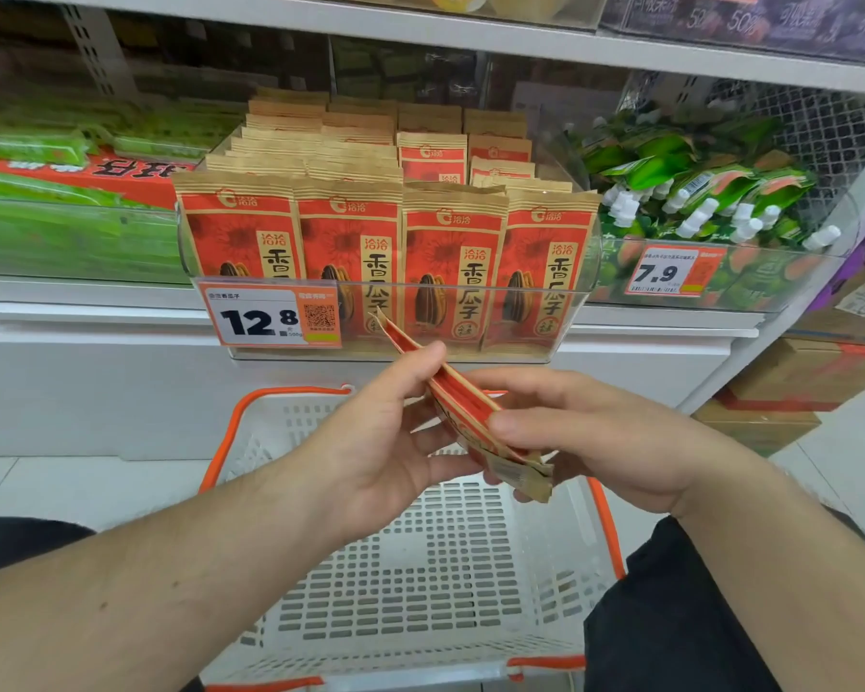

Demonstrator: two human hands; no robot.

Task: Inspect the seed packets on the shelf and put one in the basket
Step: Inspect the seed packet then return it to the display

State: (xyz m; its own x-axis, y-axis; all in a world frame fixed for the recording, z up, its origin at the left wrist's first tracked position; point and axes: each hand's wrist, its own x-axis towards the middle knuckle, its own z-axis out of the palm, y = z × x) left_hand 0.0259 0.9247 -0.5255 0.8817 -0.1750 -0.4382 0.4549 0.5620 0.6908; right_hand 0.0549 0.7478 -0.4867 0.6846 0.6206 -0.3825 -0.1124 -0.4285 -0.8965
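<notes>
One red and tan seed packet (463, 409) is held edge-on above the basket, its top end pointing toward the shelf. My left hand (385, 442) grips its left side, thumb along the upper edge. My right hand (585, 437) holds the right side, with its thumb pressed on the packet's face. Directly below sits the white basket (420, 566) with an orange rim, holding nothing that I can see. Several rows of identical seed packets (390, 242) stand upright in a clear plastic shelf tray (575, 302) just beyond my hands.
A 12.8 price tag (270, 317) hangs on the tray front. Green packs (61, 212) fill the tray at left, green spouted pouches (695, 192) the one at right above a 7.9 tag (670, 272). Cardboard boxes (795, 382) stand low on the right.
</notes>
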